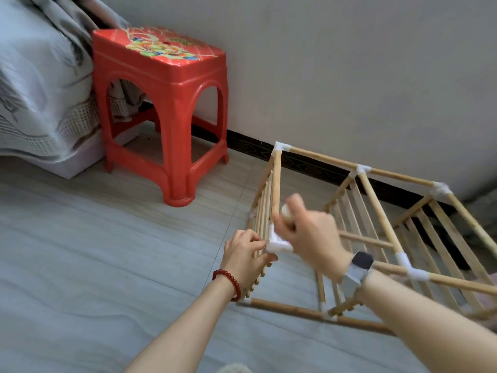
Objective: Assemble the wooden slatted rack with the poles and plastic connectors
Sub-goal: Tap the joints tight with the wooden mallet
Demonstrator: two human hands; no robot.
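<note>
Down on the floor, rack [363, 238]: lying on its side beside the wall.
Left hand [243, 253]: fingertips pinch the white corner connector [278, 244].
Right hand [309, 227]: blurred, curled round a small pale object, just above that corner.
Room: bare tiles leftward up to the red stool [164, 103].

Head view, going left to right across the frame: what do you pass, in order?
Bed cover → red plastic stool → left hand → white corner connector → right hand → wristwatch → far end of the wooden rack.
</note>
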